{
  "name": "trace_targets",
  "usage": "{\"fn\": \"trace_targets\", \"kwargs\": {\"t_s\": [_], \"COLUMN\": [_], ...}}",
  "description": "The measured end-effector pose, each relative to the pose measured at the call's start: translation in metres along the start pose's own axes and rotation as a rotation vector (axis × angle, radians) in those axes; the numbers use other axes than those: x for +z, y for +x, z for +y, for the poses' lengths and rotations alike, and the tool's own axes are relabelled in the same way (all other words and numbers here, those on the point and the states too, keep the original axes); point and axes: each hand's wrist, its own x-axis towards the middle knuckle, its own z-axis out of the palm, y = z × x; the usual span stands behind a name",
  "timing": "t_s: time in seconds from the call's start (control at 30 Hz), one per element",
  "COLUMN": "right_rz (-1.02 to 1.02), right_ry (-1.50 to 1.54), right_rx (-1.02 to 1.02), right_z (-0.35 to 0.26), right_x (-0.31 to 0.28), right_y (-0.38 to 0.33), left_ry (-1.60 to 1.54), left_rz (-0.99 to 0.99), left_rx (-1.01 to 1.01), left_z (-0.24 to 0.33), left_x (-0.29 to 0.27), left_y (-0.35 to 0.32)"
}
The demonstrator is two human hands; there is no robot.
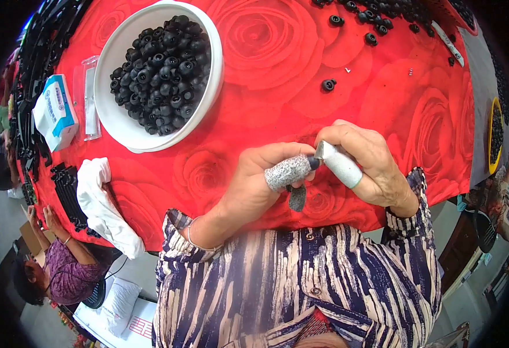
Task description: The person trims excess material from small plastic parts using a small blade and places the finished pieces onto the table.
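My left hand is closed in a pinch, with a speckled grey sleeve over one digit and darker grey cloth below it. At its tip it grips a small black part, mostly hidden by the fingers. Meeting it tip to tip, my right hand is closed round a small metal blade. A white sleeve with a green edge wraps a digit of that hand. The blade's edge lies against or very near the black part; the exact contact is too small to tell.
A white bowl heaped with black round parts stands at the far left. Loose parts lie at the back right. Left sit a tissue pack, a white cloth and black strips. A co-worker sits lower left.
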Motion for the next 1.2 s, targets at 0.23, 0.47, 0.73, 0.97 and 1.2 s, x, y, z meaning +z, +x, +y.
{"fn": "trace_targets", "kwargs": {"t_s": [0.23,0.47,0.73,0.97,1.2], "right_rz": [-0.014,0.004,-0.048,0.07,0.214], "right_ry": [-0.004,0.0,-0.027,-0.034,-0.041], "right_rx": [-0.001,-0.011,-0.107,-0.05,-0.188], "right_z": [0.001,0.002,0.009,0.002,-0.001], "right_x": [0.0,0.002,0.002,-0.004,0.011], "right_y": [0.0,0.001,0.002,-0.002,0.002], "left_ry": [-0.016,-0.038,-0.137,-0.135,-0.153], "left_rz": [0.009,0.023,0.152,0.117,0.046], "left_rx": [-0.045,-0.06,-0.149,-0.09,-0.095], "left_z": [0.0,-0.003,0.001,0.01,0.0], "left_x": [-0.003,-0.004,0.001,0.0,0.0], "left_y": [0.0,-0.001,-0.002,0.001,0.0]}}
